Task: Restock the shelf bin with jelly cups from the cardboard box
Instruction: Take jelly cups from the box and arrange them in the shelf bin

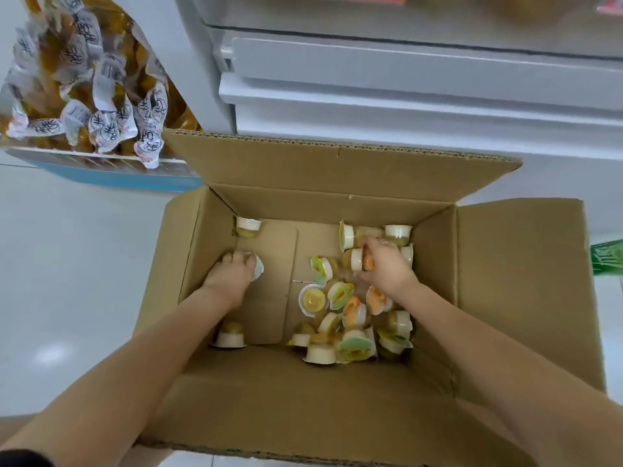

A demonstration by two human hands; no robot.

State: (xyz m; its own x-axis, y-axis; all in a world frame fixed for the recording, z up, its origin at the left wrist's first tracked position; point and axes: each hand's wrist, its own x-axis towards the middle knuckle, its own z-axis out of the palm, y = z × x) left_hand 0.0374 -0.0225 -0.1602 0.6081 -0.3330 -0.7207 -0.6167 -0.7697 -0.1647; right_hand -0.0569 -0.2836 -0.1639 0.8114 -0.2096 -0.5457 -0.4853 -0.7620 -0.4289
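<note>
A pale, glossy floor [77, 264] fills the frame from 7 to 9 o'clock, with a soft patch of reflected light near 8 o'clock. White shelving [404, 96] with stepped front edges runs across from 12 to 2 o'clock. At 10 o'clock a blue-edged display bin [111, 178] holds white-wrapped snack packets [101, 96]. A green object [608, 261] shows at 3 o'clock.
</note>
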